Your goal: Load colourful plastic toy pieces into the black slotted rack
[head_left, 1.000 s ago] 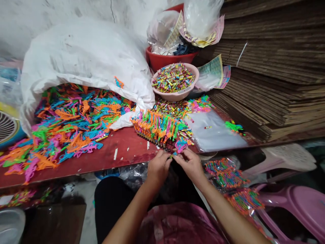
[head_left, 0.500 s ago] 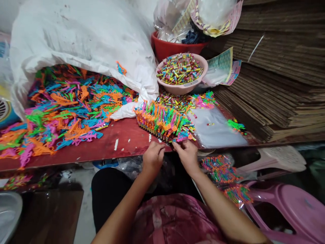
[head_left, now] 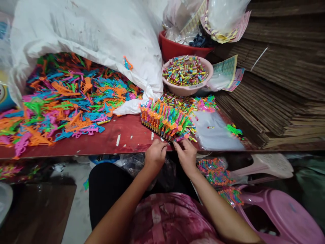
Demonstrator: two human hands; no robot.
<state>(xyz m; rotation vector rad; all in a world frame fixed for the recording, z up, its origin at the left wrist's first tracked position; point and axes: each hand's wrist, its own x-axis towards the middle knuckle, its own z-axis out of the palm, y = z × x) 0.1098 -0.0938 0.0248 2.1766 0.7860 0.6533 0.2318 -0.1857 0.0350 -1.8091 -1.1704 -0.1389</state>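
A tight block of upright plastic toys, orange, green, blue and pink, stands at the table's front edge, with striped tube ends and a dark band along its base. My left hand is closed in a pinch at the block's near corner. Beside it, my right hand pinches at the same corner, thumb and finger together. What lies between the fingertips is too small to make out. Loose striped tubes lie behind the block, and a few stick out by my right hand.
A white sack spills a heap of coloured plastic toys at the left. Behind are a pink bowl of striped tubes and a red basin. Clear plastic bags lie at right, near stacked cardboard. A pink stool stands below.
The camera view has shifted slightly, so the table scene sits a little differently. Both hands stay pinched at the block's near corner, with hardly any other movement.
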